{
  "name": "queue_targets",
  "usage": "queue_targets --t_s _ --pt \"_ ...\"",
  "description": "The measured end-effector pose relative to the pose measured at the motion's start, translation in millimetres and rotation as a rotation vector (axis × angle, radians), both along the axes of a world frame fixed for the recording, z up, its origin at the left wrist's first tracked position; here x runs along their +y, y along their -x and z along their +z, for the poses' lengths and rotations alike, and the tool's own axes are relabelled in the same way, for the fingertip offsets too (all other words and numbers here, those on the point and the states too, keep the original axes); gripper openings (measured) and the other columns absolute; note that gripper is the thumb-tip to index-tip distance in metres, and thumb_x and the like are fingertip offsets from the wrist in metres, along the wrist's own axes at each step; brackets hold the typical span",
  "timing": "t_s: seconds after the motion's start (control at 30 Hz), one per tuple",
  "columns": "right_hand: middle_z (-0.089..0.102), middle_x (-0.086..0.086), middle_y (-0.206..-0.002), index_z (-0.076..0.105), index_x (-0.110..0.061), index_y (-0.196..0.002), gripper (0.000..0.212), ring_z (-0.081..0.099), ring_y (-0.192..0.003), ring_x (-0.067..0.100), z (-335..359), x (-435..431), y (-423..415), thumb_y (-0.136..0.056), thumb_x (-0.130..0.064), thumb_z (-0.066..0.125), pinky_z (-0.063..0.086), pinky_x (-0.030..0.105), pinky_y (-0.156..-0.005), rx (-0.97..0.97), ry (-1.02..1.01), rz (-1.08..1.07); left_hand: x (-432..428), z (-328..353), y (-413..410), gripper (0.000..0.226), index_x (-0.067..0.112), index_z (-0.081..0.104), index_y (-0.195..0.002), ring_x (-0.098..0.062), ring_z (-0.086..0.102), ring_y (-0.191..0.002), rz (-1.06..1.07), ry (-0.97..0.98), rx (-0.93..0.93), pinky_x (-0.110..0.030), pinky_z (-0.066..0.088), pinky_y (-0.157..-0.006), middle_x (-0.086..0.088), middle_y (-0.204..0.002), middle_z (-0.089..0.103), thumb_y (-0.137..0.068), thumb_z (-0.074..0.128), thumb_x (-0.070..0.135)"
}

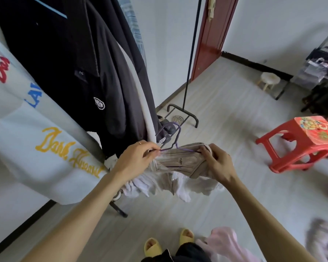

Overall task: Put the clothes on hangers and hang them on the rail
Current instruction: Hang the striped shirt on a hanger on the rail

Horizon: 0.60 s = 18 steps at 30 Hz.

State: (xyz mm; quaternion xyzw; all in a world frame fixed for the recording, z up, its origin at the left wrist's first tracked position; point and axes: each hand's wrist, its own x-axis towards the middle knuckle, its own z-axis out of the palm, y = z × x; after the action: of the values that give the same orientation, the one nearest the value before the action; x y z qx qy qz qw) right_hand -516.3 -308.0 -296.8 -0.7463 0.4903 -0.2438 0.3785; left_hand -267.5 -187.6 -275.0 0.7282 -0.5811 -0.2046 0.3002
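Observation:
A beige ribbed garment [178, 163] with a pale ruffled hem is draped over a thin purple wire hanger [175, 140], held in front of me at waist height. My left hand [138, 157] pinches the hanger's left end together with the cloth. My right hand [216, 163] grips the garment's right side at the hanger's other end. The hanger's hook points up, free of any rail. Just behind hang a black jacket [87, 72] and a white printed shirt [27, 148] on the rack; its top rail is out of view.
The rack's black upright [191, 53] and foot [186, 114] stand behind the hanger. A red plastic stool [301, 140] is at the right, a small white stool [269, 80] farther back. Pink and lilac clothes [227, 242] lie at the bottom right near my yellow slippers [186, 237].

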Motion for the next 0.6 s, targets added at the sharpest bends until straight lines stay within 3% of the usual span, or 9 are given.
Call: queue_targets --t_s 0.1,0.27,0.43,0.6 --pt "0.067 -0.009 -0.090 0.067 -0.036 -0.090 0.034 0.061 -0.089 0.014 3.8 -2.5 7.8 -0.090 -0.061 0.043 0.047 0.032 -0.079 0.002 0.029 0.066 -3.3 1.7 5.4 0.013 0.030 0.066 -0.101 0.001 0.055 -0.075 0.003 0.034 -0.033 -0.021 0.044 -0.068 0.015 -0.091 0.054 -0.095 0.057 0.037" --pt "0.069 -0.008 -0.106 0.071 -0.034 -0.112 0.034 0.057 -0.101 0.015 15.7 -22.0 19.7 -0.093 -0.045 0.046 0.043 0.031 -0.091 -0.002 0.088 0.124 -13.8 11.3 14.8 0.014 0.028 0.064 -0.104 0.001 0.056 -0.084 0.033 0.101 -0.078 -0.018 0.046 -0.072 0.014 -0.105 0.054 -0.098 0.053 0.034" --pt "0.065 -0.006 -0.099 0.067 -0.030 -0.120 0.030 0.060 -0.088 0.014 24.4 -40.2 32.0 -0.092 -0.036 0.055 0.050 0.031 -0.079 0.088 0.278 0.244 -22.8 24.7 24.4 0.010 0.030 0.061 -0.100 -0.001 0.056 -0.078 0.064 0.106 -0.085 -0.028 0.048 -0.070 0.015 -0.087 0.061 -0.098 0.053 0.034" --pt "0.056 -0.002 -0.091 0.068 -0.012 -0.108 0.018 0.054 -0.077 0.017 19.1 -43.9 30.7 -0.095 -0.021 0.060 0.040 0.023 -0.070 0.106 0.441 0.191 -28.1 33.8 29.7 0.008 0.034 0.063 -0.098 -0.006 0.053 -0.067 0.033 0.030 0.006 -0.028 0.047 -0.066 0.005 -0.080 0.062 -0.094 0.058 0.038"
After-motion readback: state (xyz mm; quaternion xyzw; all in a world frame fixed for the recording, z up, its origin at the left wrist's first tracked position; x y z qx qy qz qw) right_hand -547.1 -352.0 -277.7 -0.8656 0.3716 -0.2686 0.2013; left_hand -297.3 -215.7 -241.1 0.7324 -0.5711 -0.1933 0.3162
